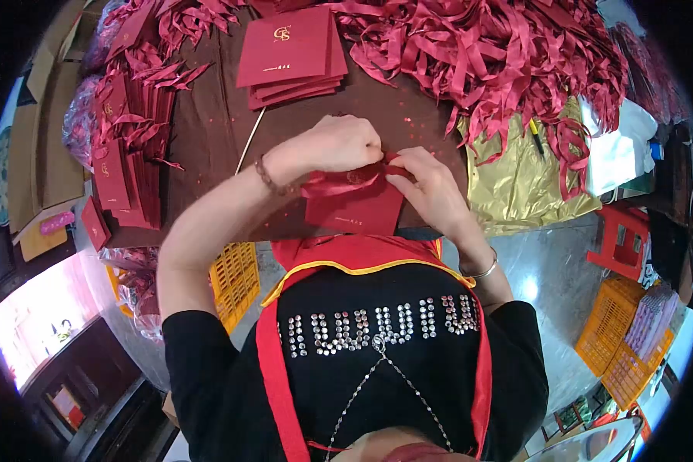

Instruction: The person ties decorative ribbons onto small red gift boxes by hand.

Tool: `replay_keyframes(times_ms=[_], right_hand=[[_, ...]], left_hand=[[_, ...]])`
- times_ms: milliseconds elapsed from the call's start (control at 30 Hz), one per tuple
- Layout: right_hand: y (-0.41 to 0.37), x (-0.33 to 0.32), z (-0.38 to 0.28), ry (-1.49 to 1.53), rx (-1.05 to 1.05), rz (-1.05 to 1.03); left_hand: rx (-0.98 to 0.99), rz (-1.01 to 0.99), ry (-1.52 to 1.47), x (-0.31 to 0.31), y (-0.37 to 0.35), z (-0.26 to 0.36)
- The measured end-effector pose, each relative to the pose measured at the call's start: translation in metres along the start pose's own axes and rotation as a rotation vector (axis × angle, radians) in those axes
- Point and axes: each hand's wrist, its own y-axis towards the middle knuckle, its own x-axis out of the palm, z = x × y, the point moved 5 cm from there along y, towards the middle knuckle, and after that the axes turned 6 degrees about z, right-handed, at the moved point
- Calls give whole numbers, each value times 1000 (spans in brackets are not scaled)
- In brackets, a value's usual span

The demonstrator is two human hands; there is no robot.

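A dark red paper bag [354, 209] with a gold logo lies at the table's near edge, right in front of my body. My left hand [345, 144] is closed above the bag's upper part, its fingers curled round a red ribbon [327, 186]. From the right, my right hand [433, 187] pinches the ribbon between thumb and fingers beside the bag's top edge. The two hands are close together, and the point where the ribbon passes between them is partly hidden by the fingers.
Stacked red bags [289, 50] lie ahead on the brown tablecloth [208, 115]. More bags [119, 181] stand at the left. A heap of red ribbons [477, 58] covers the right, near gold wrapping [516, 185] with a yellow-black pen [536, 138]. Orange crates [235, 281] stand below.
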Motion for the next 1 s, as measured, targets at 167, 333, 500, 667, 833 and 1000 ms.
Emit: replay_keyframes(times_ms=[167, 333, 500, 667, 833, 1000], right_hand=[[-1, 4, -4, -27, 8, 44], [1, 5, -4, 0, 15, 45], [2, 4, 3, 73, 24, 20], [5, 7, 7, 207, 140, -99], [11, 8, 5, 183, 190, -151], [12, 5, -5, 210, 175, -149]], left_hand=[[-233, -400, -320, 14, 11, -10], [-134, -390, -313, 17, 15, -7], [-417, -196, -227, 22, 9, -12], [-358, 208, -125, -2, 14, -11], [-87, 432, -240, -46, 28, 14], [151, 425, -638, -78, 34, 56]])
